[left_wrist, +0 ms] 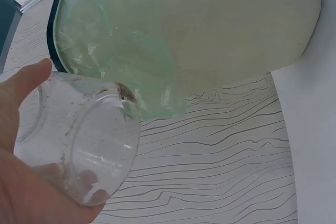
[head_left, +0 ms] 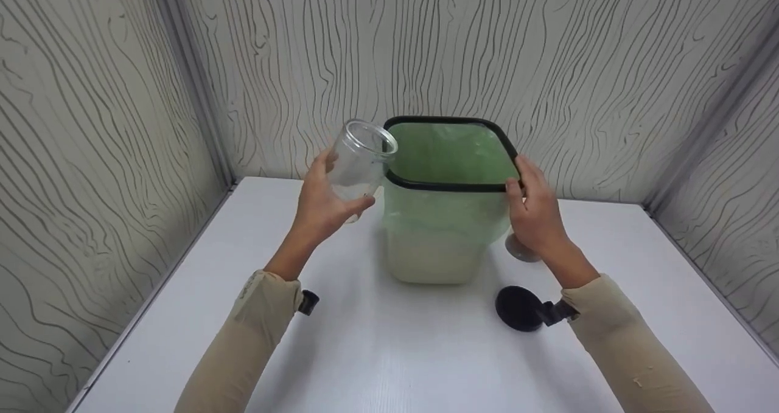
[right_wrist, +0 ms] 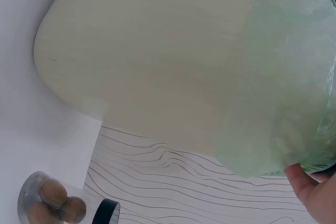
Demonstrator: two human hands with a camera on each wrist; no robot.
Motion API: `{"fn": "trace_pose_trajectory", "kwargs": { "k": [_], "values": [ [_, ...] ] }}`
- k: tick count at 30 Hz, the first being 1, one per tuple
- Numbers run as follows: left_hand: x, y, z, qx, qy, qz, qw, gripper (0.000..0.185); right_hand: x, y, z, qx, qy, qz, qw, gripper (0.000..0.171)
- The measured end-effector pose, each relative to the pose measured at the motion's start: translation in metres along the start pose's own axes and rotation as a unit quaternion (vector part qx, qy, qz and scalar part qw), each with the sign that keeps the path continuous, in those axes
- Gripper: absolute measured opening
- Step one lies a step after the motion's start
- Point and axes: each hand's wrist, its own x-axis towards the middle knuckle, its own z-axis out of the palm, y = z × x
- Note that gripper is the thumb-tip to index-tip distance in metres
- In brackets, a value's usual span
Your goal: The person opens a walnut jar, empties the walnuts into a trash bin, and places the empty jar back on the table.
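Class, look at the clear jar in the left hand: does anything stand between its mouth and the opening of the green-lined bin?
Nothing visible does. The jar tilts at the bin rim, held by the left hand; the right hand holds the far corner.

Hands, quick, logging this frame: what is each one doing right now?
Left hand: grips a clear empty glass jar, tilted toward the bin.
Right hand: holds the black rim of the cream bin with green liner.

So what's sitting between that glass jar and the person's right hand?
The bin, lined with a green bag, fills the stretch between jar and right hand; the head view shows it.
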Motion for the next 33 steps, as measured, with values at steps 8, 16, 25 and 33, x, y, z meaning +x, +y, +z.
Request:
{"fn": "trace_pose_trajectory", "kwargs": {
  "k": [8,16,25,33],
  "values": [
    [-0.013,-0.026,0.006,-0.041,-0.014,-0.035,0.9984,0.092,0.001,0.001,0.0,0.0,0.004,-0.002,1.0,0.054],
    [-0.025,-0.049,0.011,-0.068,-0.013,-0.077,0.9946,0.092,0.001,0.0,0.0,0.0,0.002,0.001,1.0,0.052],
    [-0.036,-0.075,0.021,-0.027,-0.006,-0.106,0.994,0.094,0.001,0.001,0.001,-0.002,0.003,0.004,1.0,0.053],
    [-0.044,-0.099,0.026,-0.037,-0.009,-0.136,0.99,0.094,0.0,0.001,0.002,-0.002,0.006,-0.001,1.0,0.055]
  ]
}}
